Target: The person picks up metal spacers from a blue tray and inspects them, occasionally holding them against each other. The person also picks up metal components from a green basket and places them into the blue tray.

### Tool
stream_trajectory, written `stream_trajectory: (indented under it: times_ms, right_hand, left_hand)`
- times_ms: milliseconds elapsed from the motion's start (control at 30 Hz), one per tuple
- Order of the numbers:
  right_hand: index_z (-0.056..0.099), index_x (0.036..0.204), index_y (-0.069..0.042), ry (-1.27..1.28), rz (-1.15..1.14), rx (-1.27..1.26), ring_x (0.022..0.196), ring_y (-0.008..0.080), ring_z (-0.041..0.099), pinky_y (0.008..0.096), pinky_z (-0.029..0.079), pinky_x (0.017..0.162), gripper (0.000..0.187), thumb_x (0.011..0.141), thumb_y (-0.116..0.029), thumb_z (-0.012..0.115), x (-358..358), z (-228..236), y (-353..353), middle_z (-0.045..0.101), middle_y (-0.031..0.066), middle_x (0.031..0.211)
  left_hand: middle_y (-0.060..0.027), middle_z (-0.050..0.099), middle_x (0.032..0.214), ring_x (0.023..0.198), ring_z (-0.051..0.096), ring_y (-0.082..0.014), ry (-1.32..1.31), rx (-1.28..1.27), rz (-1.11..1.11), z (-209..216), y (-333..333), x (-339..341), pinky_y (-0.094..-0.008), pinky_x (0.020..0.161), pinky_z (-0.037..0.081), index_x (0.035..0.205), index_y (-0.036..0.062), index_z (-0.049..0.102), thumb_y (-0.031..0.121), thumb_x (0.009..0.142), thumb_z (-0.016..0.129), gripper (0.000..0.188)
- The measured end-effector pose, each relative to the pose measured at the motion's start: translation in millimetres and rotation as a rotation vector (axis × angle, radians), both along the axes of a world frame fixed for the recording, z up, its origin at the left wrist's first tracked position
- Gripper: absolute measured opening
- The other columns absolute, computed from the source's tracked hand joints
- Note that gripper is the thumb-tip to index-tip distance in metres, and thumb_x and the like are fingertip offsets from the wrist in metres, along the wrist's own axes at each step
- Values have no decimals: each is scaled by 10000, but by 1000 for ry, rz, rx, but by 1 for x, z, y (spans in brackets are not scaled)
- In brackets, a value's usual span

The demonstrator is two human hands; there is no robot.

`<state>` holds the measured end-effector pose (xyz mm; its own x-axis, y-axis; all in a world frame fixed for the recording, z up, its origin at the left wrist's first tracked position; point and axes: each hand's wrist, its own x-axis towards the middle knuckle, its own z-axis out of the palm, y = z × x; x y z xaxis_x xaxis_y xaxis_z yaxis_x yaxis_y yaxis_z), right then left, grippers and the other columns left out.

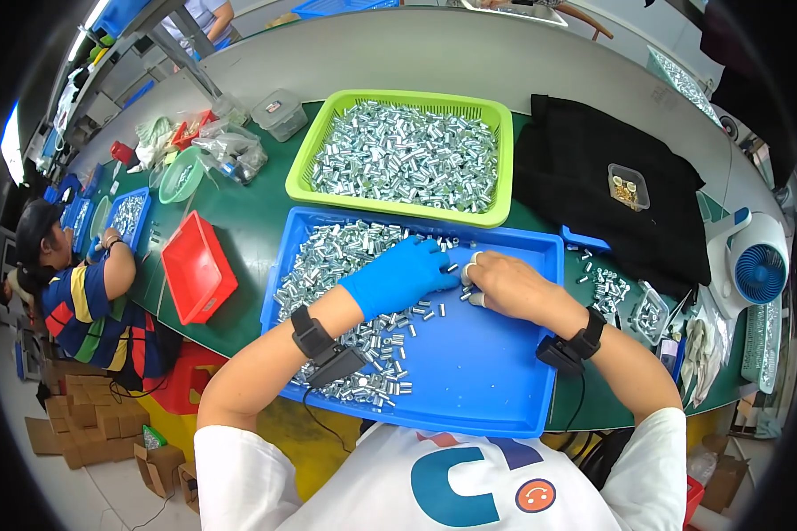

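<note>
A blue tray (496, 389) lies before me, with many short silvery metal sleeves (376, 358) heaped over its left side and far edge. My left hand (407, 276), in a blue glove, is over the heap's right border with its fingers curled together; what they hold is hidden. Close beside it, my right hand (518, 288) wears pale finger cots and pinches at a small metal sleeve (467, 290) by its fingertips. The fingertips of both hands almost meet. Beyond the tray stands a green basket (295, 188) full of similar sleeves.
A red bin (199, 270) stands left of the tray. On the right are a black cloth (611, 159), a small clear box (630, 202), loose sleeves (607, 290) and a white fan (753, 265). A co-worker (88, 283) sits at the far left.
</note>
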<state>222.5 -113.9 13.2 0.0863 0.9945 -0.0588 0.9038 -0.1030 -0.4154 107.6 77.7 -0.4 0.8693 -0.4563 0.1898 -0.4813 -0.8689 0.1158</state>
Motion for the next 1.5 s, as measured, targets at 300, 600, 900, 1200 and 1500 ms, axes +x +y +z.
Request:
stream_trajectory:
  times_ms: [300, 600, 900, 1200, 1500]
  right_hand:
    - [579, 905, -20, 84, 9, -145, 877, 348, 572, 425, 469, 763, 185, 733, -49, 639, 7, 5, 4, 561, 156, 898]
    - [608, 955, -17, 110, -52, -130, 850, 344, 582, 414, 470, 757, 253, 762, -153, 697, -7, -1, 2, 573, 145, 903]
    - [608, 937, -20, 102, -12, -140, 830, 333, 584, 415, 473, 730, 214, 750, -98, 675, -3, -4, -3, 576, 133, 908]
    - [614, 850, -45, -39, 60, 82, 854, 282, 562, 382, 484, 709, 142, 708, -47, 614, -15, 9, -11, 558, 91, 860]
    - [637, 799, -48, -206, 161, 60, 884, 232, 547, 342, 494, 715, 108, 765, -91, 544, -19, 15, -21, 560, 69, 834]
  left_hand:
    - [-30, 597, 897, 876, 592, -217, 108, 244, -17, -6, -6, 11, -377, 748, 439, 917, 178, 643, 161, 805, 547, 149]
    - [-38, 607, 869, 861, 609, -223, 196, 263, -45, -5, -5, 11, -392, 710, 454, 898, 162, 641, 147, 804, 544, 136]
    - [-95, 637, 721, 743, 649, -277, 256, 183, 2, -3, -10, 12, -400, 622, 484, 728, 114, 650, 129, 758, 565, 91]
    - [-73, 622, 794, 770, 627, -263, 219, 173, 108, 0, -15, -9, -399, 697, 476, 796, 130, 652, 177, 763, 599, 78]
    - [-28, 583, 832, 844, 585, -210, -15, -30, 6, -8, -27, -23, -405, 878, 408, 840, 152, 635, 195, 771, 618, 83]
